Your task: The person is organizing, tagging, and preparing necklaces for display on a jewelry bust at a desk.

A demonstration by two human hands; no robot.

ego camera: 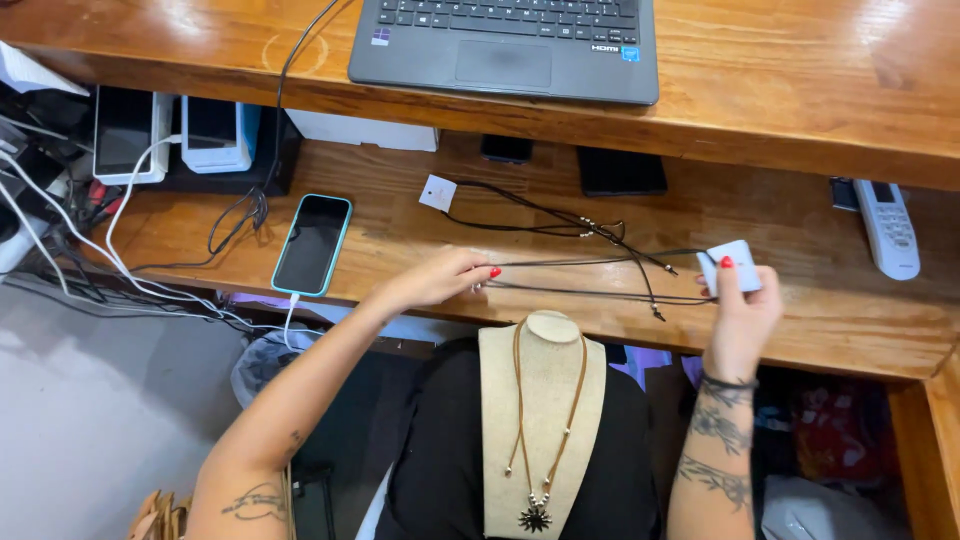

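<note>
Left hand (440,278) pinching one end of a dark cord necklace (590,290), fingers closed on it above the wooden bench (800,330). Right hand (742,315) gripping a small white card (733,266) at the cord's other end. Cord stretched taut between both hands, just above a beige neck bust (545,420) bearing a tan pendant necklace (537,500). Nearby, left: phone in turquoise case (313,244).

We see a glossy varnished wood shelf (800,330), a matt dark cord (590,292), a paper card (729,268), and a coarse cloth bust (545,420).
</note>
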